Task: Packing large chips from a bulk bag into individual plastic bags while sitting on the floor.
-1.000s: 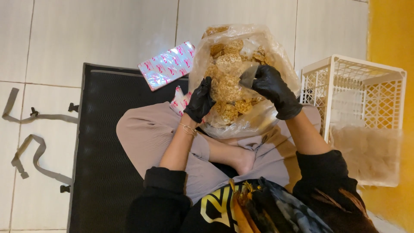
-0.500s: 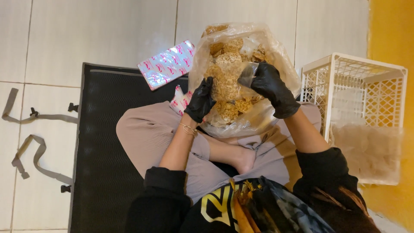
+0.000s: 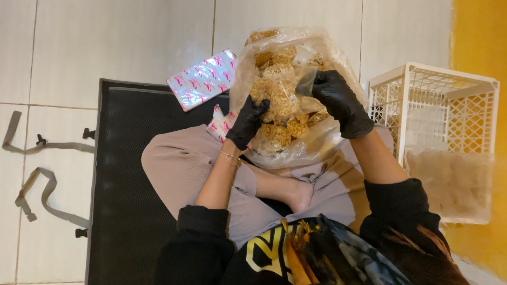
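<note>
- Head view: large clear plastic bag (image 3: 311, 145) on the person's lap holds golden netted crackers (image 3: 280, 103).
- Black-gloved left hand (image 3: 247, 122) and right hand (image 3: 340, 103) grip the bag's opposite sides.
- White plastic lattice crate (image 3: 449, 89) stands just right.

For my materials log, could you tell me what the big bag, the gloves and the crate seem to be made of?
Big bag: thin clear plastic film, glossy and crinkled. Gloves, on left hand and right hand: black, likely nitrile or latex, smooth and skin-tight. Crate: white rigid plastic, by its moulded lattice.
</note>
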